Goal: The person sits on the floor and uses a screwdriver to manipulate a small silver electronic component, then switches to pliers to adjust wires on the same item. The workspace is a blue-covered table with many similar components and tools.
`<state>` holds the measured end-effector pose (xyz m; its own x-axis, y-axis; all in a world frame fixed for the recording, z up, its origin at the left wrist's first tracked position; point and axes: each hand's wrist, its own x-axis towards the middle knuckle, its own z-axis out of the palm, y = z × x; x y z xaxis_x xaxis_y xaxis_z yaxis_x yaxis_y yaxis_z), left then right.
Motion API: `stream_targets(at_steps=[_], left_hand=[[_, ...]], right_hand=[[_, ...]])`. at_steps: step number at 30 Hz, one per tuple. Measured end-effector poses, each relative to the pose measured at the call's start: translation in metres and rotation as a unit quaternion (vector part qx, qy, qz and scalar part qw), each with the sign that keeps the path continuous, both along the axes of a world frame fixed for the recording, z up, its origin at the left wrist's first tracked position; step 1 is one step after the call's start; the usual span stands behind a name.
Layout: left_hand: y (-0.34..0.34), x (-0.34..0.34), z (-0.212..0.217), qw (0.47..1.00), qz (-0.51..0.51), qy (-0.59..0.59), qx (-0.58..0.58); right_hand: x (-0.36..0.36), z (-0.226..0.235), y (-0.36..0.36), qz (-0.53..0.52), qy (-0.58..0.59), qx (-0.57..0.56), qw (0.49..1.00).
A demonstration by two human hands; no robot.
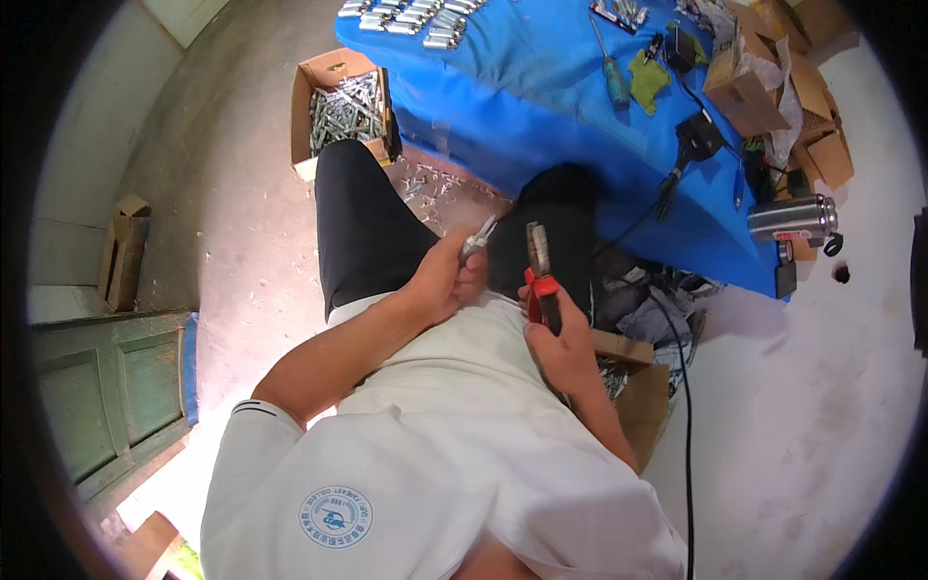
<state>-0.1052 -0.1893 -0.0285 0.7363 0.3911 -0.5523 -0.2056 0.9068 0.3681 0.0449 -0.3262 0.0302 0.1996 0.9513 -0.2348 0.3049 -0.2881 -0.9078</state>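
My left hand (447, 282) is closed around a small silver cylindrical part (474, 246), with thin prongs sticking out of its far end. To the right, my right hand (565, 340) grips a pair of pliers (540, 275) by their red-and-black handles. The plier jaws point away from me and look closed; they stand apart from the silver part. Both hands are held above my lap, between my knees. My fingers hide the lower end of the part.
Ahead stands a table with a blue cover (483, 87), bearing rows of silver cylinders (411, 17), a screwdriver (615, 81), a green cloth (648, 81) and a metal flask (793, 218). A cardboard box (303, 121) of metal pieces sits left. A black cable (688, 435) runs down at right.
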Motion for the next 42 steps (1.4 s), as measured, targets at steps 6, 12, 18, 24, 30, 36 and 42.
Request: stream_targets(at_steps=[6, 12, 18, 24, 30, 36, 42], left_hand=[[0.002, 0.005, 0.015, 0.999, 0.021, 0.021, 0.02], [-0.003, 0.009, 0.015, 0.98, 0.069, 0.128, 0.135], [-0.007, 0.007, 0.005, 0.957, 0.077, 0.14, 0.243], [-0.009, 0.008, 0.006, 0.921, 0.095, 0.149, 0.348], [-0.009, 0.007, 0.006, 0.917, 0.101, 0.147, 0.356], [-0.012, 0.011, 0.009, 0.911, 0.124, 0.156, 0.362], [-0.014, 0.011, 0.012, 0.888, 0.128, 0.179, 0.404]], right_hand=[[-0.001, -0.003, 0.001, 0.057, -0.218, -0.028, 0.974], [0.001, 0.016, 0.0, 0.068, -0.219, -0.076, 0.97], [0.0, 0.014, -0.002, 0.077, -0.217, -0.089, 0.969], [0.002, 0.015, -0.001, 0.076, -0.197, -0.1, 0.972], [0.002, 0.019, 0.0, 0.082, -0.184, -0.119, 0.972], [0.002, 0.016, -0.001, 0.086, -0.187, -0.091, 0.974], [0.001, 0.017, -0.003, 0.091, -0.204, -0.083, 0.971]])
